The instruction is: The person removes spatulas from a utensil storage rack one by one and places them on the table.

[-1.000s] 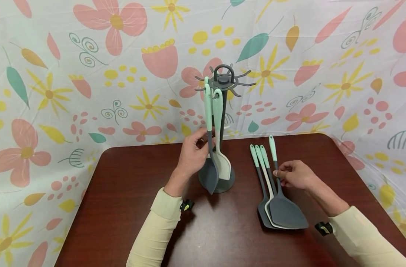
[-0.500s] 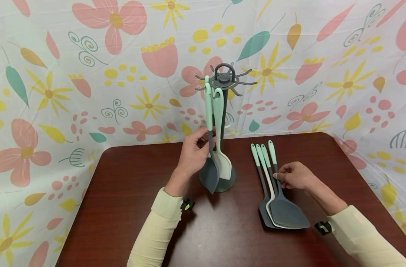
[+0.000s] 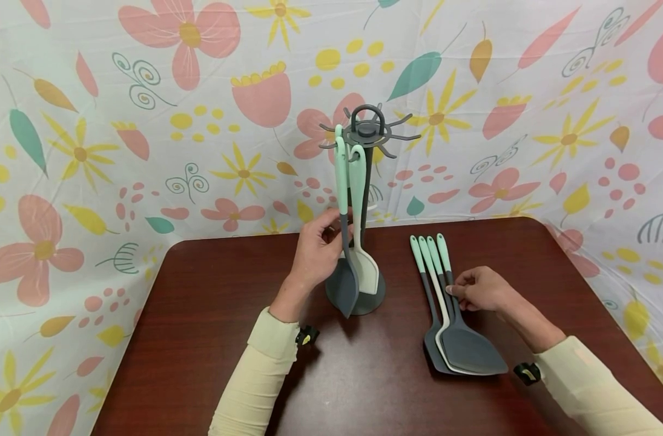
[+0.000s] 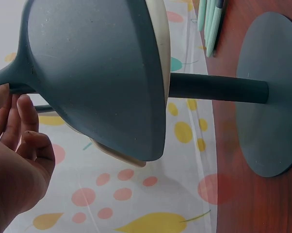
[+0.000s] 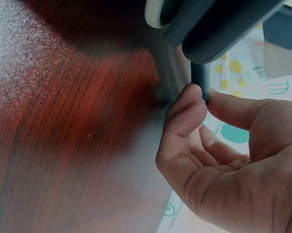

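Observation:
My left hand [image 3: 316,251] holds the shaft of a dark grey spatula [image 3: 343,287] with a mint handle, hanging upright on the utensil stand [image 3: 368,128]. A cream spatula [image 3: 366,272] hangs just right of it. In the left wrist view, the dark spatula's broad blade [image 4: 95,73] covers much of the cream one, and my curled fingers [image 4: 29,114] are by its neck. On the table at right, my right hand [image 3: 486,287] pinches the shaft of another dark grey spatula [image 3: 473,351]. Its wide blade overlaps the other utensils in the pile.
Beneath that blade lie a cream-edged utensil [image 3: 441,330] and a grey one [image 3: 432,348], their mint handles [image 3: 424,248] side by side. The stand's round base [image 4: 267,131] rests on the brown table [image 3: 227,290]. A floral cloth [image 3: 211,145] hangs behind.
The spatula in my right hand has shifted slightly toward me, and its handle end now sits level with the neighbouring handles. My left hand and the hanging spatulas look almost unchanged.

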